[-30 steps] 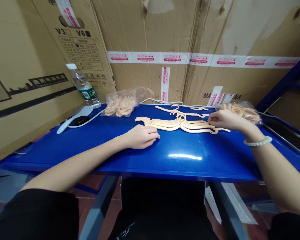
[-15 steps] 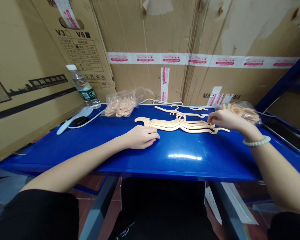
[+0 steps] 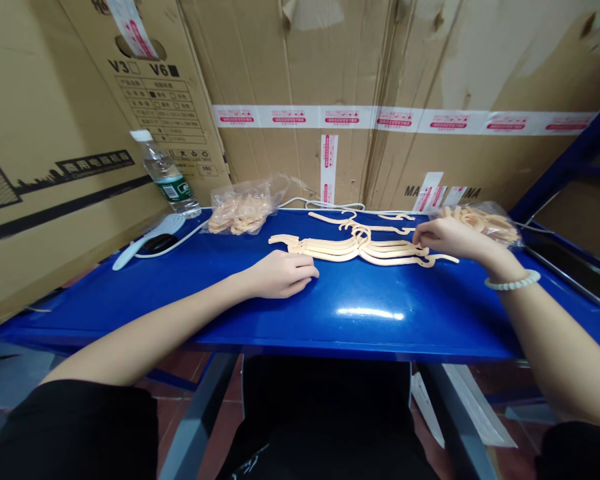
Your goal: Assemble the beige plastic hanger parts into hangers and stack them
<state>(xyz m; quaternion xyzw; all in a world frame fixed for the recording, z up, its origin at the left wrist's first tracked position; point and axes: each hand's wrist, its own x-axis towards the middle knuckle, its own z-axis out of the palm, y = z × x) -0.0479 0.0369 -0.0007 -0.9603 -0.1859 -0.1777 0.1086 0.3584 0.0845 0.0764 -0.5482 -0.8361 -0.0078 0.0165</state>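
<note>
Several cream-coloured folding clothes hangers [image 3: 330, 249] lie side by side on the blue table, their hooks bunched near the middle. My left hand [image 3: 286, 273] rests on the tabletop just in front of the hangers' left end, fingers curled together, with nothing visible in them. At the right end, my right hand [image 3: 443, 237] reaches down with bent fingers, and its fingertips pinch at a hanger's end. The exact grip is partly hidden by the hand. Behind this row lie a few loose hanger parts [image 3: 325, 219].
Clear bags of similar cream pieces lie at the left [image 3: 243, 210] and at the right [image 3: 485, 223]. A water bottle [image 3: 170, 180], a pale blue brush [image 3: 147, 240] and a dark mouse-like object [image 3: 161, 244] stand left. A phone [image 3: 575, 270] lies far right. Cardboard boxes [image 3: 290, 73] wall the back.
</note>
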